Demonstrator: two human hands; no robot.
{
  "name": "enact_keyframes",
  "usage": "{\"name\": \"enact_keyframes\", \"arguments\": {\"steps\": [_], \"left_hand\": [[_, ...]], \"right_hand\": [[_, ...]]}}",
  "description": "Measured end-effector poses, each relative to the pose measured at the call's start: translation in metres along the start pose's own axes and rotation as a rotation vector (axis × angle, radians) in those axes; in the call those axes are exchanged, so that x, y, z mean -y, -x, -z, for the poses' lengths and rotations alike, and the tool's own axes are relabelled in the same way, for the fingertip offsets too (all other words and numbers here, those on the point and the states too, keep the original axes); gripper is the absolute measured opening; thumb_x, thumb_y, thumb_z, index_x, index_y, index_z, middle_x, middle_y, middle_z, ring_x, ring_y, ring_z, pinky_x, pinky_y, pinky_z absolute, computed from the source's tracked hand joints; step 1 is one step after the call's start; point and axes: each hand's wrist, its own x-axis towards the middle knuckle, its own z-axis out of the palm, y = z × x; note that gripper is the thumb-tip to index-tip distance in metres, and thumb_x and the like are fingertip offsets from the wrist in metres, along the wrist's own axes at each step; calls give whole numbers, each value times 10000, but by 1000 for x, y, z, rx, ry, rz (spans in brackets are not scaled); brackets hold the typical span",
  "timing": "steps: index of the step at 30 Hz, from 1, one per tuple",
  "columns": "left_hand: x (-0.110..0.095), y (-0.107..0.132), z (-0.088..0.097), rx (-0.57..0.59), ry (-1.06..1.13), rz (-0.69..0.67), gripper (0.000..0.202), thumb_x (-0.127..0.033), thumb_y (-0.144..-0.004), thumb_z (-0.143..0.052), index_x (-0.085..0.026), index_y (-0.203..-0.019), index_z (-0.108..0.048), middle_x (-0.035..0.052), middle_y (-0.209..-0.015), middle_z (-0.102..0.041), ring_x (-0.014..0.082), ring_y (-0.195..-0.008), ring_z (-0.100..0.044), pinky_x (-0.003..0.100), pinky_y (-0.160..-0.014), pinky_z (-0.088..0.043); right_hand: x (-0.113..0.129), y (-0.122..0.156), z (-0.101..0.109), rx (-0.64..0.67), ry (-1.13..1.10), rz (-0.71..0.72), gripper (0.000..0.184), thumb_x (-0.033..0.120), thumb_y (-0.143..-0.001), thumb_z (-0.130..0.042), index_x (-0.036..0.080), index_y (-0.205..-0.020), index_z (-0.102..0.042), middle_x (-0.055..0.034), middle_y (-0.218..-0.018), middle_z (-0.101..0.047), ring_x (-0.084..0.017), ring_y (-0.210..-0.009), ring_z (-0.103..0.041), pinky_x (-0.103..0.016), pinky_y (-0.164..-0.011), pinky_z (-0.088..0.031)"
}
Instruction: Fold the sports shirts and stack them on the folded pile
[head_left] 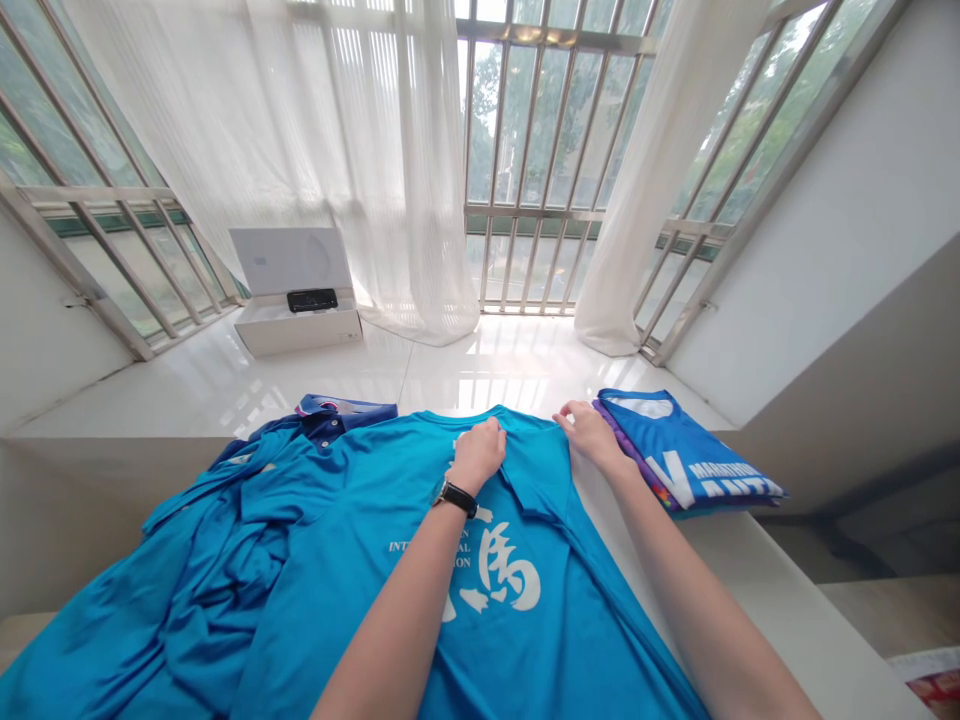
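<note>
A turquoise T-shirt (352, 540) with white lettering lies spread out in front of me, its right side folded inward with the sleeve on top. My left hand (480, 455), with a black-strapped watch on the wrist, is closed on the folded fabric just below the collar. At the shirt's upper right corner, my right hand (590, 430) pinches the folded edge between thumb and fingers. Close by on the right sits a stack of folded shirts, a blue one (690, 450) with white print on top and a purple one (626, 447) beneath.
Crumpled turquoise clothing (202, 540) and a dark blue polo shirt (337, 420) lie to the left. Behind, an open white box (300, 328) holding a black device (312, 300) stands on the glossy white sill (442, 370). White curtains (322, 130) and barred windows close off the back.
</note>
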Motion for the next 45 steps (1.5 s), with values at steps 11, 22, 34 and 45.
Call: {"name": "enact_keyframes", "arguments": {"steps": [11, 22, 34, 45], "left_hand": [[-23, 14, 9, -128, 7, -237, 377, -380, -973, -485, -180, -1292, -501, 130, -1287, -579, 283, -1200, -534, 376, -989, -433], [-55, 41, 6, 465, -125, -572, 750, -424, -631, -821, -298, -1302, -510, 88, -1372, -496, 344, -1274, -445, 460, -1035, -402], [-51, 34, -10, 259, -10, -756, 245, -256, -755, -662, -277, -992, -720, 45, -1196, -650, 257, -1076, -597, 313, -865, -493], [-54, 34, -5, 120, 36, -721, 247, -243, -888, -503, -238, -1070, -670, 54, -1109, -697, 236, -1048, -625, 295, -844, -492]], "right_hand": [[2, 202, 67, 218, -291, -178, 378, 577, -833, -578, 226, -932, -674, -93, -952, -728, -249, -831, -670, -332, -710, -527], [-15, 404, 27, -228, -500, -687, 404, 619, -691, -688, 272, -897, -699, -102, -1002, -725, -318, -946, -684, -461, -899, -552], [3, 398, 7, -262, -988, -673, 465, 667, -666, -752, 224, -765, -654, -17, -677, -679, -206, -639, -627, -309, -626, -511], [6, 386, 40, -480, -406, -682, 461, 656, -734, -660, 222, -891, -660, -48, -839, -738, -235, -748, -706, -282, -663, -557]]}}
